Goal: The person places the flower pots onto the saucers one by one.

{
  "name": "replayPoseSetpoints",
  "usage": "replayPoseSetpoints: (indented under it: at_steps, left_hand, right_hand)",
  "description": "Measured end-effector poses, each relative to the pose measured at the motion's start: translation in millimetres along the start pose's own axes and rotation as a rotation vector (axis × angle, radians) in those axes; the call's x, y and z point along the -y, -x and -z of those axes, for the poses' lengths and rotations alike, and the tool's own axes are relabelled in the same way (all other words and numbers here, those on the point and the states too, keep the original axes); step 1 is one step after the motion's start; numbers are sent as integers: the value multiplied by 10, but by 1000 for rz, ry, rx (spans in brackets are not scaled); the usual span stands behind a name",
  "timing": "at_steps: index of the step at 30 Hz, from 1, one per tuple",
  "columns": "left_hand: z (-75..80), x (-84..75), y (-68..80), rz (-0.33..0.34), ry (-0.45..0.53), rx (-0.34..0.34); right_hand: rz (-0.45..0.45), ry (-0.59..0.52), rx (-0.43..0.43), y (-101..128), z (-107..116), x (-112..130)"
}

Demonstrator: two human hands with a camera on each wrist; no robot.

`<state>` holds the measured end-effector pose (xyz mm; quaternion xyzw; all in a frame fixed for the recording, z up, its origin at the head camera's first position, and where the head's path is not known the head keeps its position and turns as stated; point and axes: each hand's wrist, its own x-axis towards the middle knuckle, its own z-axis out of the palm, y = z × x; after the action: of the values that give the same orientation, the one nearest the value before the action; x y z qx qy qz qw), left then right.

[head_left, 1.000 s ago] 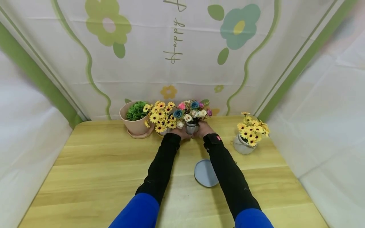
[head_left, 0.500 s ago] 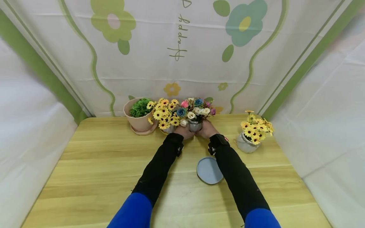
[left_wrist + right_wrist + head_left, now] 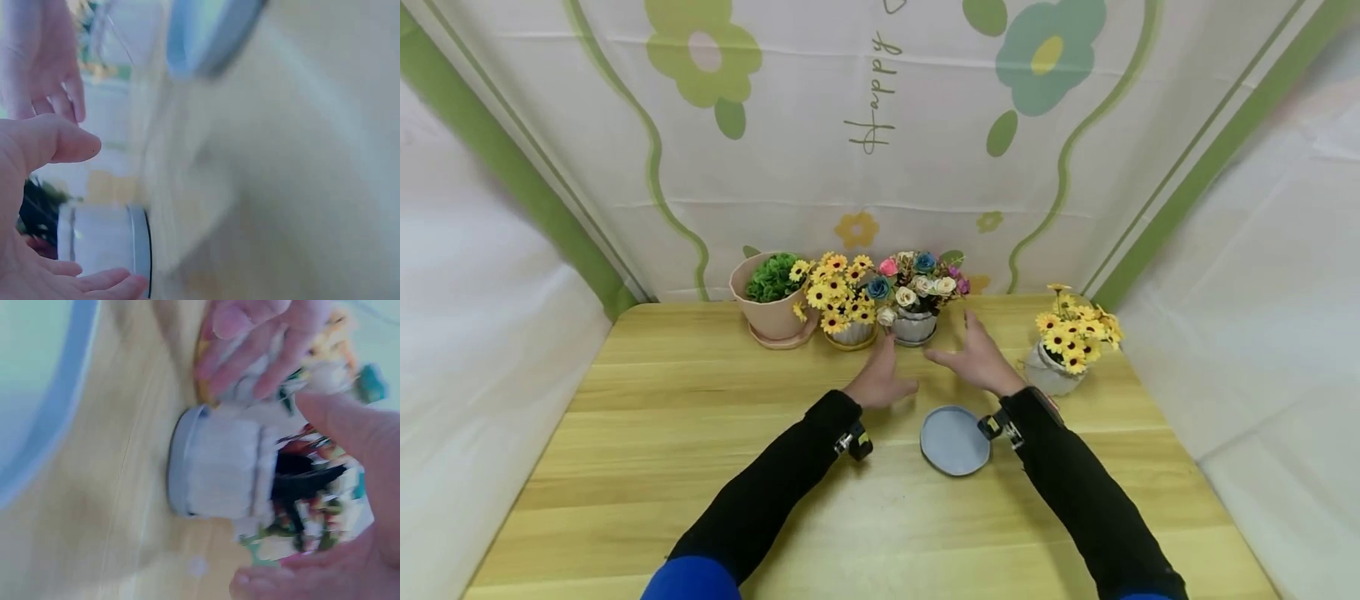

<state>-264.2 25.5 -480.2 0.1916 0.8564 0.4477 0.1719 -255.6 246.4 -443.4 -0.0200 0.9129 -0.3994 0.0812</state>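
A small white ribbed pot of mixed coloured flowers [image 3: 916,304] stands at the back of the wooden table [image 3: 700,433], also seen blurred as the white pot [image 3: 219,465] and pot [image 3: 103,240] in the wrist views. My left hand [image 3: 877,379] and right hand [image 3: 977,358] hover just in front of it, fingers spread, holding nothing. The left hand [image 3: 37,206] and right hand [image 3: 337,487] show open in the wrist views. A grey-blue saucer [image 3: 955,440] lies flat between my forearms.
A pink pot with a green plant [image 3: 771,296] and a pot of yellow daisies [image 3: 842,304] stand left of the mixed flowers. Another pot of yellow daisies [image 3: 1063,350] stands at the right, near my right hand. A patterned cloth backdrop [image 3: 880,125] rises behind.
Both hands have let go of the mixed flower pot and pulled back toward me with fingers spread. The pot now stands on the table beside the yellow daisies.
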Motion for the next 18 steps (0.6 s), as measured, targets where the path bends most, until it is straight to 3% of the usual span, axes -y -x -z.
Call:
replayPoseSetpoints:
  at_steps: [4,10,14,18]
  left_hand:
    - [-121,-66,266,-26,24,37]
    - [-365,-148,549,-114,-41,124]
    - [-499,-126,616,-153,-86,163]
    - [-598,-80,595,-162,-129,168]
  right_hand:
    - [-31,-25,-32,369,66,21]
    - [-97,-25,-50,886,158,-112]
    - [-166,-46,-62,1137,209,-286]
    - [-248,-46,-70,1257,267,-504]
